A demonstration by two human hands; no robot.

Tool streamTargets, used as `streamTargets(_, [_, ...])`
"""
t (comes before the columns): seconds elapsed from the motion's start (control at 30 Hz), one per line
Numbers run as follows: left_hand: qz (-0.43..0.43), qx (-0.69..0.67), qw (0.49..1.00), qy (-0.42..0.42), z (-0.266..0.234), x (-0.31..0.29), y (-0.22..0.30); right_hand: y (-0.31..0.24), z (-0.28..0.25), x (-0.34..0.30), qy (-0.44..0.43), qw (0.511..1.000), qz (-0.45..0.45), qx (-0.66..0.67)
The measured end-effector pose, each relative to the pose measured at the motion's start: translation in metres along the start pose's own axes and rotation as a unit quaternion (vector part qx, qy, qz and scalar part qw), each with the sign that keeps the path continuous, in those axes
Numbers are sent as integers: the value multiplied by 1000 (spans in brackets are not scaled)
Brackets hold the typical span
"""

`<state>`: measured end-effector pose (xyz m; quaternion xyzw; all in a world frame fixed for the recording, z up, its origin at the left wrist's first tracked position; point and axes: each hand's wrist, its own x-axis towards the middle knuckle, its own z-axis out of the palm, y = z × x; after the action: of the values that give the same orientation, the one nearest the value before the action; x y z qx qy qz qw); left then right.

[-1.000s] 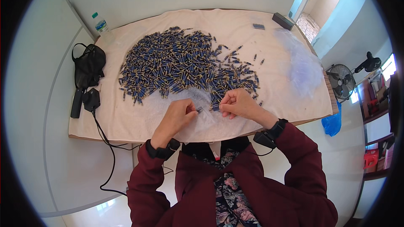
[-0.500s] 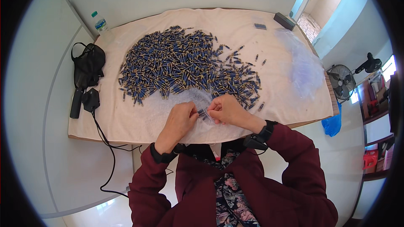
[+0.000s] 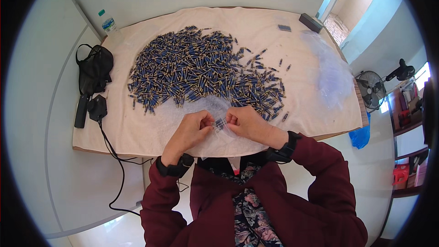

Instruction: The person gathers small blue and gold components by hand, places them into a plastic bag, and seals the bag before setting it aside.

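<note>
Close to the table's near edge, a small clear plastic bag point(image 3: 220, 125) with a few dark cylindrical pieces in it is stretched between my hands. My left hand point(image 3: 188, 130) pinches one side of it between thumb and fingers. On the other side, my right hand point(image 3: 247, 122) has its fingers closed on the plastic. Under both hands lies a spread of thin clear plastic point(image 3: 167, 118). Just beyond it rises a wide heap of small blue cylinders with brass-coloured ends point(image 3: 183, 66), with loose ones trailing to the right.
A cream cloth point(image 3: 109, 132) covers the table. Clear plastic point(image 3: 334, 75) lies at the right, near a small dark flat stack point(image 3: 284, 28) and a black box point(image 3: 310, 22). A bottle point(image 3: 109, 23), a black pouch point(image 3: 95, 69) and a cabled black device point(image 3: 97, 108) line the left. A fan point(image 3: 371, 87) stands beyond.
My hands have drawn slightly apart, the left shifting a little left, and the small bag between them shows more openly. The heap looks the same.
</note>
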<state>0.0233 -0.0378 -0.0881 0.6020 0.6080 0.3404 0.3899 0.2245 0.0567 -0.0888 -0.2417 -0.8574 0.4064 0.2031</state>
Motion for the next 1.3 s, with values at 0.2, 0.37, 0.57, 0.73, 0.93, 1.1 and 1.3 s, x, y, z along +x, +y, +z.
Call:
streamTargets(0.2, [33, 23, 999, 8, 7, 1, 2, 0, 3, 0, 7, 999, -9, -45])
streamTargets(0.37, [34, 59, 997, 22, 7, -4, 9, 5, 6, 0, 16, 997, -39, -58])
streamTargets(0.57, [82, 101, 990, 51, 13, -2, 9, 8, 7, 0, 23, 997, -53, -58])
streamTargets(0.73, [66, 132, 986, 74, 18, -1, 10, 4, 7, -1, 43, 992, -58, -99])
streamTargets(0.93, [71, 145, 984, 79, 18, -3, 13, -12, -15, -7, 31, 976, -80, -199])
streamTargets(1.1, [62, 143, 985, 76, 20, -2, 17, 17, -26, -7, 76, 878, -237, -409])
streamTargets(1.3, [62, 145, 984, 78, 20, -2, 17, 50, -69, 14, 13, 888, -180, -423])
